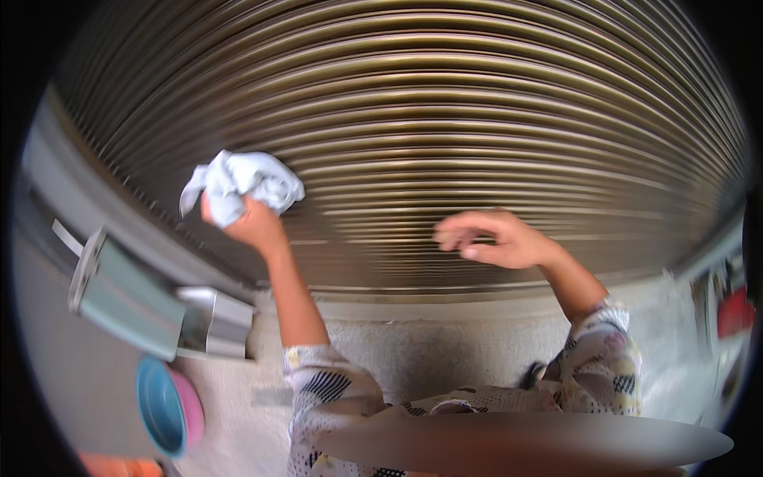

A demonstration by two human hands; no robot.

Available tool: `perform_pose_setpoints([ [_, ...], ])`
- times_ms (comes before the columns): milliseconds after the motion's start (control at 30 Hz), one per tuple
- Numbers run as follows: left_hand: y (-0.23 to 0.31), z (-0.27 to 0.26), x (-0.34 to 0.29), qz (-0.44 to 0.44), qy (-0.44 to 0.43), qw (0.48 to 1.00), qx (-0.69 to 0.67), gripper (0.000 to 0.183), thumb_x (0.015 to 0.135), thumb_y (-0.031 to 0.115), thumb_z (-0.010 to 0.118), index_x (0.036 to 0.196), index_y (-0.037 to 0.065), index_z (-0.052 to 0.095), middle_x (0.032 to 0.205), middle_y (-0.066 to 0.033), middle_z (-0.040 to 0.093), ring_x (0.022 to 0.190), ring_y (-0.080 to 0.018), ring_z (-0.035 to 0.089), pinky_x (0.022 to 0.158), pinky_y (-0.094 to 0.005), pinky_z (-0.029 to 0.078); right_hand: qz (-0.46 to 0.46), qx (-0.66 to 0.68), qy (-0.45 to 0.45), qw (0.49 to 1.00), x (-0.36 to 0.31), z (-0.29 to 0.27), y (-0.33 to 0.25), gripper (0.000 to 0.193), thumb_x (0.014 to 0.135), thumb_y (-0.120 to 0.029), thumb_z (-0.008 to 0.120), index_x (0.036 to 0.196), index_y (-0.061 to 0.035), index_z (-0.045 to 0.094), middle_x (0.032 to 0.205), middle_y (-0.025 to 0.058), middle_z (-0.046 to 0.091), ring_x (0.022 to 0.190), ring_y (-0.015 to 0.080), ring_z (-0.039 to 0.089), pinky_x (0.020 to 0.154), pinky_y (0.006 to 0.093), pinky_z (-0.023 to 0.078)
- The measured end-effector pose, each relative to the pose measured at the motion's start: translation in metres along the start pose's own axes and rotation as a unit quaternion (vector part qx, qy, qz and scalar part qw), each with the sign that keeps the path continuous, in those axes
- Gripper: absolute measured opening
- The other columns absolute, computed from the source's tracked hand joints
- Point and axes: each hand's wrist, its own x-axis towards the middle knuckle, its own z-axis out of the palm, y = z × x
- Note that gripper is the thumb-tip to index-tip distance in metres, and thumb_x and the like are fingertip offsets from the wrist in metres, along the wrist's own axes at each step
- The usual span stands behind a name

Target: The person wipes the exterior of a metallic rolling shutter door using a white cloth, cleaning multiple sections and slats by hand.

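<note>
Overhead, ribbed metal roller shutter [477, 103], bronze-brown, horizontal slats, fills most of the view; pale grey frame [56, 171] along its left edge; light rough floor [429, 354] below its bottom rail.

Item: crumpled white cloth [238, 184], bunched in the left hand [253, 222], fingers clamped round it, pressed against the slats at the shutter's left side.

Item: right hand [497, 238], empty, fingers loosely curled and apart, just in front of the lower slats, well apart from the cloth.

Containers: blue bowl [159, 405] nested with a pink bowl [191, 405], on edge at lower left; contents cannot be told. Grey-green box fitting [127, 298] with a metal bracket [218, 322] just above them.

Edges: forearms in patterned sleeves [334, 389] rise from the lower edge; open slats lie between the two hands.
</note>
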Motion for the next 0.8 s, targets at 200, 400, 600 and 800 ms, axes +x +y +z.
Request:
perform_pose_setpoints([
  [200,0.051,0.020,-0.040,0.030,-0.178,0.983,-0.012,0.050,0.070,-0.003,0.065,0.117,-0.002,0.047,0.115,-0.0168,0.051,0.109,-0.0310,0.049,0.096,-0.0414,0.038,0.053,0.053,0.008,0.997,0.026,0.011,-0.020,0.081,0.086,-0.028,0.062,0.145,-0.0105,0.010,0.139,0.0216,0.032,0.124,0.0303,0.042,0.093,0.0375,0.047],
  [400,0.132,0.039,-0.094,0.108,-0.401,0.874,-0.253,0.066,0.065,-0.001,0.069,0.125,0.001,0.042,0.123,-0.0175,0.046,0.115,-0.0363,0.044,0.098,-0.0487,0.034,0.024,0.262,0.178,0.948,0.033,0.003,-0.018,0.089,0.076,-0.047,0.069,0.138,-0.0054,0.020,0.126,0.0202,0.041,0.110,0.0269,0.051,0.084,0.0372,0.052],
  [600,0.138,0.029,-0.087,0.054,-0.552,0.750,-0.361,0.073,0.071,0.011,0.067,0.135,0.001,0.033,0.138,-0.0270,0.033,0.128,-0.0415,0.034,0.104,-0.0477,0.029,0.019,0.319,0.205,0.925,0.010,-0.030,-0.017,0.053,0.074,-0.012,0.072,0.121,0.0006,0.049,0.109,0.0086,0.060,0.100,0.0189,0.058,0.090,0.0338,0.047],
  [800,0.101,0.006,-0.097,-0.003,-0.639,0.740,-0.211,0.057,0.076,0.010,0.068,0.128,0.005,0.046,0.136,-0.0192,0.042,0.124,-0.0347,0.042,0.101,-0.0417,0.036,0.026,0.197,0.433,0.879,-0.074,-0.103,-0.015,0.049,0.072,-0.011,0.069,0.117,-0.0014,0.051,0.102,0.0091,0.061,0.090,0.0199,0.062,0.079,0.0343,0.052],
])
